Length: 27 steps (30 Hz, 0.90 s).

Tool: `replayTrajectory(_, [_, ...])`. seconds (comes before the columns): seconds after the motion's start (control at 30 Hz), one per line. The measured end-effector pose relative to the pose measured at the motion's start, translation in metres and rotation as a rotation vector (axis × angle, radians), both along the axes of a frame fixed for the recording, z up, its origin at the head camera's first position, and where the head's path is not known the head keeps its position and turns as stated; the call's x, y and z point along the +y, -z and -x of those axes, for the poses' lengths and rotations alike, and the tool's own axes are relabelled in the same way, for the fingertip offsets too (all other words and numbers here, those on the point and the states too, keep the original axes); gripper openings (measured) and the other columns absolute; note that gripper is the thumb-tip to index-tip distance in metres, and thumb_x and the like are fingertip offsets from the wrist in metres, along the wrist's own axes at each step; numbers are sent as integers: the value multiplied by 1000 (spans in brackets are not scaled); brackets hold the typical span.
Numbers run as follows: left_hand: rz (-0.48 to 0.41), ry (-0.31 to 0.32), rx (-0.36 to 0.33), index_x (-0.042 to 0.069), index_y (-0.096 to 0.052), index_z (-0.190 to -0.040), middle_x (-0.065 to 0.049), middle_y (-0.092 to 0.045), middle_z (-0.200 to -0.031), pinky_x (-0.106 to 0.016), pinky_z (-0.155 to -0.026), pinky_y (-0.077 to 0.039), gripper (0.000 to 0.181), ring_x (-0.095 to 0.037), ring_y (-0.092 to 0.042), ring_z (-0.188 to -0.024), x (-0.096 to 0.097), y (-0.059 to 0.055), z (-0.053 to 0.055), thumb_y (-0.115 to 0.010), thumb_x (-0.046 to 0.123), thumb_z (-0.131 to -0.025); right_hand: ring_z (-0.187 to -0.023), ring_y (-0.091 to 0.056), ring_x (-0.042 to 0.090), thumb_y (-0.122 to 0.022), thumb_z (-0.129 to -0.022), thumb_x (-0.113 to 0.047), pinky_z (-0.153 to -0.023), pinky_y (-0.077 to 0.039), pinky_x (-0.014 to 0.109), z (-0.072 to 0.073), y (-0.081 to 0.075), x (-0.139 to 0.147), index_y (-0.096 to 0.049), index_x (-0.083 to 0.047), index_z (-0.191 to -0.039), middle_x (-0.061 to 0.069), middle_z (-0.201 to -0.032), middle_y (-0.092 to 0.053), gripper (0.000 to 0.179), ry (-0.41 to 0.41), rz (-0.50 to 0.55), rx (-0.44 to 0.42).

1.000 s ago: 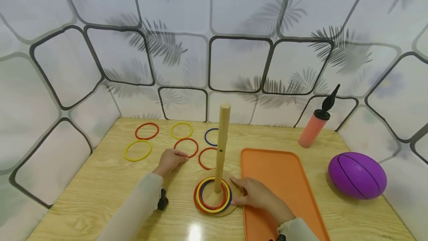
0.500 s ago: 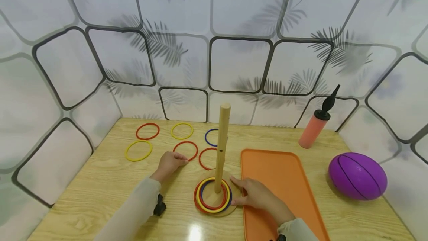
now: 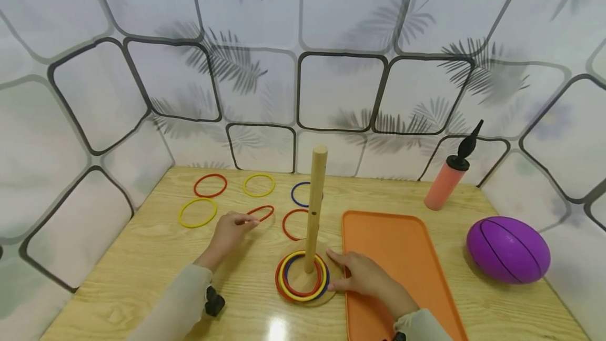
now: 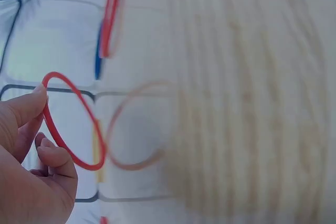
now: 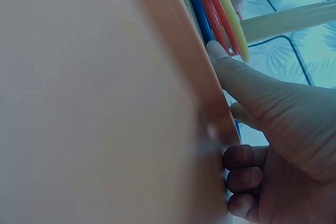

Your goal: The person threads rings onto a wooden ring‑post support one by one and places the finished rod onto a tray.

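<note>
My left hand (image 3: 229, 237) pinches a thin red ring (image 4: 80, 96) between thumb and fingertips. In the head view that ring looks tilted, its far side toward the back wall. Near the middle of the table stands a ring-toss stand, its upright wooden post (image 3: 315, 204) on a round wooden base (image 3: 322, 248). Red, yellow and blue rings lie around the post's foot, among them a yellow ring (image 3: 282, 276). My right hand (image 3: 363, 273) holds the base's right edge, thumb and index finger spread along it; the right wrist view shows the thumb tip against a blue ring (image 5: 195, 1).
Left at the back lie a red ring (image 3: 210, 196) and two yellow ones. Behind the post are a blue ring (image 3: 292, 193) and another red ring (image 3: 284, 225). An orange tray (image 3: 397, 241) sits right of the base, then a pink pump (image 3: 445, 186) and a purple ball (image 3: 508, 249).
My left hand has drawn back to the left and lifted the red ring, which lay flat before and is now tilted in its fingers. My right hand has stayed at the base.
</note>
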<state>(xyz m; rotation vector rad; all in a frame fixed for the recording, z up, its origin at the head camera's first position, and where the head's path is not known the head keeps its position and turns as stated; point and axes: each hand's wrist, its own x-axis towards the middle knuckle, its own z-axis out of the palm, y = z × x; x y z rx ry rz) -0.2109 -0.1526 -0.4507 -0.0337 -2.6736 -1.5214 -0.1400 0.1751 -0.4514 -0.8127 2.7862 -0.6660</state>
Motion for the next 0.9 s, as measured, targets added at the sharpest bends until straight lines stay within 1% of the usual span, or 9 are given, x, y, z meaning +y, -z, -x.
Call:
replayTrajectory(0.07, [-23, 5, 10, 5, -75, -95, -9, -61, -96, -32, -75, -48, 20, -22, -55, -89, -2, -5, -2, -70, 23, -86, -65, -38, 9, -74, -75, -49, -60, -35, 26, 0, 0, 0, -48, -7, -138, -5, -74, -43, 80, -1, -3, 7])
replayTrajectory(0.17, [-59, 15, 0, 7, -74, -101, -9, -63, -104, -35, -78, -50, 25, -22, -58, -94, -4, -12, -5, -69, 28, -87, -64, -38, 7, -74, -76, -48, -59, -35, 25, 1, -1, -1, -48, -6, -138, -5, -73, -44, 79, -6, 3, 1])
replayTrajectory(0.27, [-88, 6, -14, 9, -73, -105, -7, -66, -107, -33, -77, -51, 29, -15, -60, -92, -4, -19, -9, -68, 32, -88, -63, -38, 6, -74, -76, -47, -58, -35, 24, 0, -2, -1, -48, -5, -138, -5, -72, -44, 79, -15, 13, -11])
replayTrajectory(0.3, [-105, 5, -22, 9, -72, -106, -8, -67, -105, -31, -73, -51, 30, -13, -60, -86, -3, -21, -10, -68, 32, -88, -62, -38, 6, -74, -76, -47, -58, -35, 24, 0, -3, -1, -47, -5, -138, -5, -72, -44, 80, -17, 16, -15])
replayTrajectory(0.37, [-147, -3, -31, 8, -72, -107, -7, -68, -91, -28, -64, -48, 31, -10, -56, -72, -2, -28, -13, -67, 33, -88, -63, -38, 7, -74, -76, -47, -58, -35, 25, 0, -3, -1, -47, -4, -138, -5, -72, -43, 80, -18, 15, -16])
replayTrajectory(0.43, [-185, -10, -41, 7, -72, -107, -5, -64, -78, -26, -57, -44, 32, -10, -49, -62, 0, -35, -15, -66, 33, -89, -64, -38, 7, -74, -76, -47, -60, -36, 26, 0, -4, -1, -48, -5, -138, -5, -73, -44, 80, -14, 6, -11])
replayTrajectory(0.5, [-216, -12, -49, 5, -72, -104, -5, -57, -70, -28, -53, -42, 30, -13, -43, -56, 2, -42, -18, -66, 31, -90, -66, -39, 8, -74, -76, -48, -61, -37, 27, 0, -4, -2, -48, -5, -138, -4, -74, -45, 80, -10, -4, -6])
replayTrajectory(0.73, [-238, -6, -74, 2, -69, -91, -2, -57, -70, -31, -63, -47, 27, -16, -52, -64, 5, -63, -24, -63, 28, -92, -69, -41, 11, -74, -76, -48, -63, -39, 30, -2, -6, -1, -47, -5, -138, -3, -77, -47, 80, -8, -3, -5])
replayTrajectory(0.9, [-279, -5, -110, 0, -69, -99, 0, -61, -74, -28, -68, -51, 30, -15, -56, -70, 1, -80, -27, -63, 28, -92, -69, -40, 10, -74, -76, -48, -63, -39, 30, -1, -5, -1, -48, -4, -138, -4, -76, -45, 80, -10, -3, 4])
